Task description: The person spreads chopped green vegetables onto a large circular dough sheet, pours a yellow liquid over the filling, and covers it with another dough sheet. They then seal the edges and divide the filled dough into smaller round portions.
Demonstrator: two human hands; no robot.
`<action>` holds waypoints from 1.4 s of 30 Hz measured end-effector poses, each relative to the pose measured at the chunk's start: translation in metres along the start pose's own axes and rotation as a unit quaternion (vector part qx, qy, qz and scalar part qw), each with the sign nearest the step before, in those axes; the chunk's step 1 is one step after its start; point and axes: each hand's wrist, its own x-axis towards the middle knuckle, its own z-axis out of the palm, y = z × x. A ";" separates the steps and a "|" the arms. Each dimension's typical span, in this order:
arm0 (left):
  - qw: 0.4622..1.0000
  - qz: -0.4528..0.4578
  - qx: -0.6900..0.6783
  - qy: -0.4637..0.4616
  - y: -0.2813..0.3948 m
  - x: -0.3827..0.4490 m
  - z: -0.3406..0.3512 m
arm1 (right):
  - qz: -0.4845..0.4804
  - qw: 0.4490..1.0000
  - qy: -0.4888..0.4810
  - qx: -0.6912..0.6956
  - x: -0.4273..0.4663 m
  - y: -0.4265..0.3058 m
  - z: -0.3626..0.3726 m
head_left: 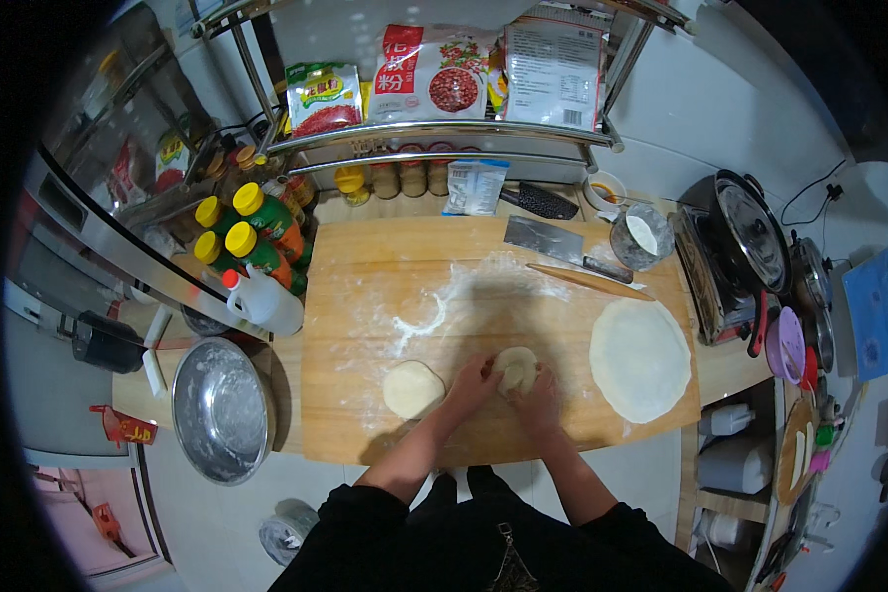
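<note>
Between my two hands sits a small round of dough (516,368) with a hollow pressed in its middle, on a floured wooden board (355,296). My left hand (473,383) grips its left edge. My right hand (539,392) holds the lower right edge, thumb toward the centre. A second, smooth dough round (413,390) lies to the left of my left forearm. To the right a large, thin rolled-out sheet of dough (640,360) rests flat. A tapered wooden rolling pin (588,281) lies above that sheet, with a cleaver (544,238) just behind it.
A clear bowl of flour (642,235) stands at the board's back right corner. Beyond it, a lidded black pan (751,229) sits on a stove. On the left are a metal basin (226,411), a white jug (266,300) and several yellow-capped bottles (255,222). A metal rack (429,132) spans the back.
</note>
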 end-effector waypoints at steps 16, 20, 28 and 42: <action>0.973 -0.141 -0.148 -0.104 0.016 -0.063 0.009 | 0.136 0.887 -0.270 0.350 -0.044 0.009 -0.036; 0.929 -0.195 -0.292 -0.114 -0.001 -0.069 0.017 | 0.190 0.861 -0.250 0.401 -0.052 0.006 -0.039; 0.776 -0.346 -0.523 -0.069 0.028 -0.066 0.004 | -0.158 0.983 -0.061 -0.067 -0.054 -0.003 -0.042; 0.780 -0.232 -0.574 -0.090 0.017 -0.087 -0.009 | 0.141 0.901 -0.232 0.338 -0.051 -0.002 -0.023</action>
